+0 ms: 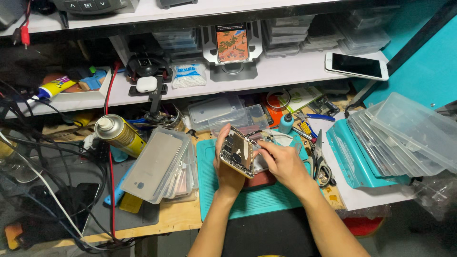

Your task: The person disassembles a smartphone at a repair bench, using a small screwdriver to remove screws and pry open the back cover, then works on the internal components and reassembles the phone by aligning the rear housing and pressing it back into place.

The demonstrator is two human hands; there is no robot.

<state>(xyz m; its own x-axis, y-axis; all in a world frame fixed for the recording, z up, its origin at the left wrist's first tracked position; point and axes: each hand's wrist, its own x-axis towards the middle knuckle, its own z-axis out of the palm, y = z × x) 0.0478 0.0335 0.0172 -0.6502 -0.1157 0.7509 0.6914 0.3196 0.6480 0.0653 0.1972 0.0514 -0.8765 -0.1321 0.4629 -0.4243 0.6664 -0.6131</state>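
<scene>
While the left hand [227,167] gripped an opened phone [236,153] from below and behind, thumb up its near edge and fingers wrapped round the back, the phone stood tilted above the teal mat [209,190], its exposed inside facing right toward the other hand. Its long axis ran from upper left down to lower right, so the lower end pointed at the right hand [284,164]. That hand lay just beside the phone on its right, touching its edge, with the fingers [263,146] pinched narrow at the upper right side of the frame; whether they held a small part or only pressed on the edge could not be told. Of the two hands, the left carried the phone and the right was free to work along it. A clear plastic box [238,118] sat just behind the phone on the surface [176,216]. To the left lay a stack of phone backs [159,166] and a spray can [119,134] on its side; to the right, scissors [321,166] and a pile of clear lids [404,138], well apart from the hands. A white phone [357,65] rested on the shelf [285,71] above.
</scene>
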